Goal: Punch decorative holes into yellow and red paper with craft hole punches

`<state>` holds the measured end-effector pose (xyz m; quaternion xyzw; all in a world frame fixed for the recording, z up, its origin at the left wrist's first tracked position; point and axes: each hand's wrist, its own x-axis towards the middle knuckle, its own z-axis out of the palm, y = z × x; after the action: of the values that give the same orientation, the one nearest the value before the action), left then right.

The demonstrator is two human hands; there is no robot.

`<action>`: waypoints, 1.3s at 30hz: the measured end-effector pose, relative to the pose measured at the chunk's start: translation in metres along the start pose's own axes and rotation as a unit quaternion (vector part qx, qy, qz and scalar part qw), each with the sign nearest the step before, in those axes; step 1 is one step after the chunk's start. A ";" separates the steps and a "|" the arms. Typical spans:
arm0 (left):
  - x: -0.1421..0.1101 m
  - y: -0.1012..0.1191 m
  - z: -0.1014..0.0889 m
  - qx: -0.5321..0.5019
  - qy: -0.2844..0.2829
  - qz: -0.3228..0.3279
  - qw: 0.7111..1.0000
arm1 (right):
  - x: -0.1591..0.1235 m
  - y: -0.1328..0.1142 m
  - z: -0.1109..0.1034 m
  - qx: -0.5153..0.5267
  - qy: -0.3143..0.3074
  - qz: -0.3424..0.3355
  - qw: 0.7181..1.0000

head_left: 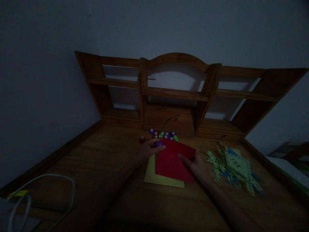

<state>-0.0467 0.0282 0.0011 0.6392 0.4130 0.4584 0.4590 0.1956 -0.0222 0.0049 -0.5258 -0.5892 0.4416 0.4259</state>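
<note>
My left hand (151,149) is closed on a small purple piece (159,143) at the upper left corner of a red sheet (175,159). With its thumb on top, my right hand (196,166) grips the right side of that sheet. The red sheet lies tilted over a yellow sheet or pad (164,181), whose left and lower edges show. Just behind the sheet stand several small purple, red and green pieces with eye-like white tops (166,134). One red piece (142,139) sits apart, left of the group.
A wooden shelf unit (176,94) rises along the back of the desk (96,158). On the right lies a pile of pale green and blue perforated pieces (235,166). A white cable (72,183) curls at the lower left. The room is dim.
</note>
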 end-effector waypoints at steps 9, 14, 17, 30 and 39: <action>0.000 0.000 0.001 0.004 0.002 0.004 1.000 | 0.000 -0.003 0.001 -0.003 0.008 -0.013 1.000; 0.000 0.000 0.001 -0.006 -0.004 0.003 1.000 | -0.001 -0.007 0.001 -0.013 0.007 -0.018 1.000; 0.000 0.000 0.001 -0.008 -0.006 -0.001 1.000 | -0.001 -0.007 0.000 -0.007 0.000 -0.006 1.000; 0.001 0.002 0.000 -0.019 -0.013 -0.014 1.000 | -0.001 -0.004 0.000 0.010 -0.010 -0.007 1.000; 0.000 0.001 0.001 -0.007 0.004 -0.007 1.000 | -0.001 -0.003 0.001 -0.003 -0.004 -0.010 1.000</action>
<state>-0.0459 0.0278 0.0024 0.6318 0.4158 0.4603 0.4648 0.1938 -0.0234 0.0077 -0.5195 -0.5972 0.4378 0.4263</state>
